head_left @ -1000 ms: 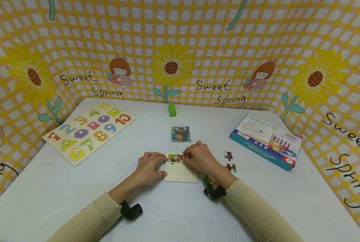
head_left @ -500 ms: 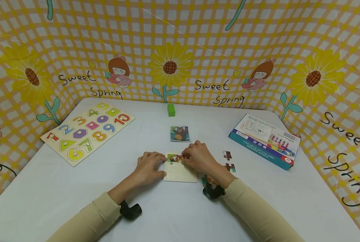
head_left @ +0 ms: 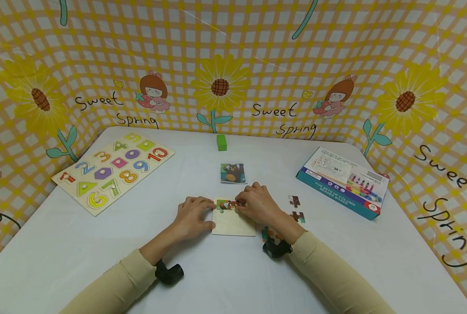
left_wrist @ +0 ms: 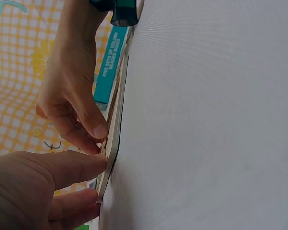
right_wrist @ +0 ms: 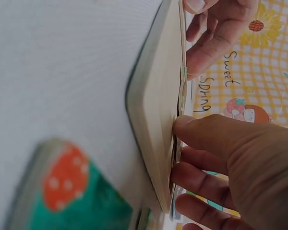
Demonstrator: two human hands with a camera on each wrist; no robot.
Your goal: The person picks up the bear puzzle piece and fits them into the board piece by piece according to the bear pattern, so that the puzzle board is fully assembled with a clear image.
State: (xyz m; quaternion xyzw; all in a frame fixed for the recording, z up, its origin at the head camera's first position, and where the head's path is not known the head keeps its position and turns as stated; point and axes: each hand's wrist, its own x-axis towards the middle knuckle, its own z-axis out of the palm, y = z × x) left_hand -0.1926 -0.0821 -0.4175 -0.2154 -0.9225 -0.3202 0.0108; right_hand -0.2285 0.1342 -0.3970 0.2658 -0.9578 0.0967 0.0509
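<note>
Near the far right corner of the board [head_left: 234, 224], the right hand [head_left: 260, 205] pinches a piece [head_left: 240, 203] beside laid pieces [head_left: 225, 205]; the left hand [head_left: 193, 219], unclasped, touches the left edge. Pressing misaligned tabs could knock neighbours askew.

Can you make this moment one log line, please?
left hand: touching board at left edge | right hand: touching bear pieces on board | loose pieces: right of board
</note>
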